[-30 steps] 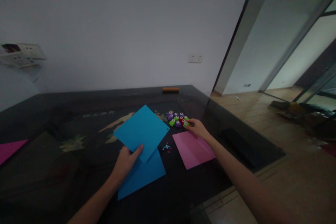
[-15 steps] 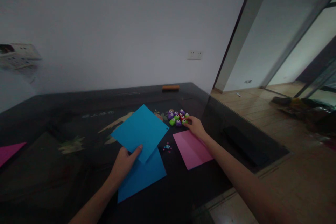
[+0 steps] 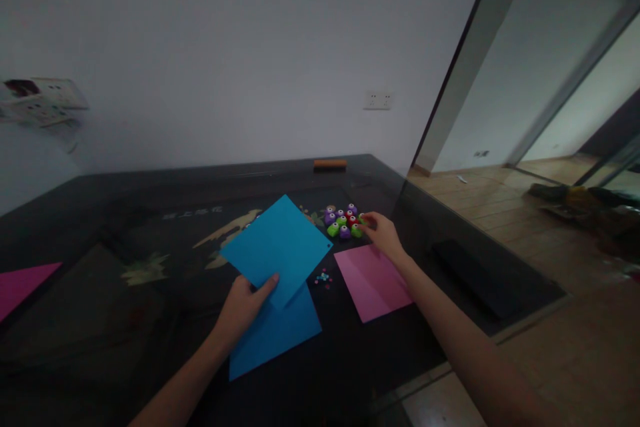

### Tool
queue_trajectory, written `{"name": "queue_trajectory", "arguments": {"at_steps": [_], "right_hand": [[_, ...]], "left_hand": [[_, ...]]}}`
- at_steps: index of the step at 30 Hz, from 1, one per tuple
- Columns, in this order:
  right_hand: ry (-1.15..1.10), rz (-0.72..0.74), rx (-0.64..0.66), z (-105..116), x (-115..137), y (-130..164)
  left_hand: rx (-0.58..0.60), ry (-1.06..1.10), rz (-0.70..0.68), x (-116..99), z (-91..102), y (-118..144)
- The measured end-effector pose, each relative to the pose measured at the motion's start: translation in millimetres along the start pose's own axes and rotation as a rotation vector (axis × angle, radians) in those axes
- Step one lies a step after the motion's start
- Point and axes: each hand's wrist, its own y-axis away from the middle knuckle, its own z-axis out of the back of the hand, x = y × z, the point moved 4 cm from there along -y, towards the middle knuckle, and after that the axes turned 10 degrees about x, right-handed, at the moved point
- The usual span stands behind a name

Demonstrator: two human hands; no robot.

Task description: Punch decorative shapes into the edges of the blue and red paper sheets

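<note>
While the dark table (image 3: 125,200) spans the lower frame, the left hand (image 3: 245,300) pinches a blue sheet (image 3: 280,243) at centre, over another (image 3: 275,333). Right of centre lie a pink sheet (image 3: 370,283), then clustered toys (image 3: 343,221); the right hand's (image 3: 383,233) fingertips meet them, grip unclear. Tiny beads (image 3: 323,277) sit between the sheets.

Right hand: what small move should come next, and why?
Perhaps pinch and lift the green toy by the thumb: the right hand reaches the right edge of the toys, and the left hand holds the upper blue sheet.
</note>
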Motion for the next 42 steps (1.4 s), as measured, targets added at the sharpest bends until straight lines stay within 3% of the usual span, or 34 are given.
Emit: {"name": "queue_trajectory", "arguments": {"at_steps": [2, 6, 9, 11, 17, 27, 35, 39, 42], "right_hand": [[-0.070, 0.024, 0.030, 1, 13, 2], [-0.251, 0.064, 0.216, -16, 44, 10], [-0.557, 0.047, 0.395, -36, 62, 20], [-0.678, 0.032, 0.445, -46, 69, 27], [-0.724, -0.047, 0.473, -53, 72, 39], [-0.826, -0.139, 0.436, -49, 64, 43], [-0.775, -0.093, 0.397, -47, 63, 43], [-0.745, -0.077, 0.373, -39, 60, 42], [-0.717, -0.079, 0.351, -28, 55, 42]], "left_hand": [[0.027, 0.000, 0.011, -1, -2.2, 1], [0.050, -0.008, 0.022, -2, -5.3, 3], [0.070, -0.053, 0.044, -1, -7.1, 4], [0.110, -0.079, 0.070, 0, -9.3, 4], [0.211, -0.080, 0.030, -6, -14.6, 5], [0.083, -0.007, -0.092, -11, 2.0, -6], [-0.005, 0.062, -0.108, -11, -4.7, -3], [-0.052, 0.066, -0.186, -24, -8.6, 2], [-0.011, 0.016, -0.224, -40, -16.0, 4]]}}
